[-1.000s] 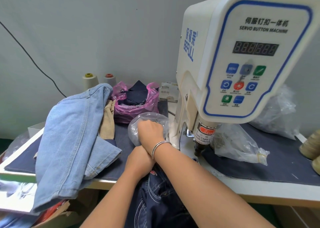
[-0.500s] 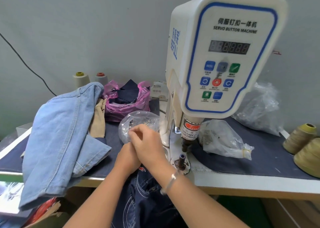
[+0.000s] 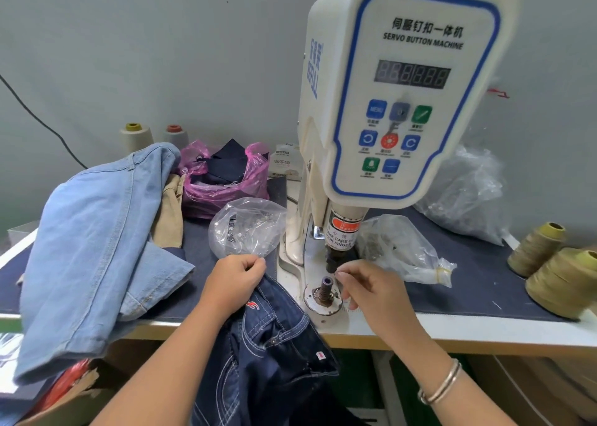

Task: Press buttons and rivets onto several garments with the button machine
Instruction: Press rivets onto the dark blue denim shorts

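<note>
Head view: white button machine (image 3: pixel 397 95) stands on table (image 3: pixel 484 325), dark cloth over tabletop. Left hand (image 3: pixel 234 283) grips waistband of dark jeans (image 3: pixel 271 344), which hang over table's front edge just left of machine's lower post (image 3: pixel 324 291). Right hand (image 3: pixel 371 291) pinches tiny metal piece between thumb and forefinger, just right of post, below press head. Clear bag of metal pieces (image 3: pixel 247 226) lies behind left hand. Light blue denim garment (image 3: pixel 97 247) heaped at left. Thread cones (image 3: pixel 555 267) at right edge.
</note>
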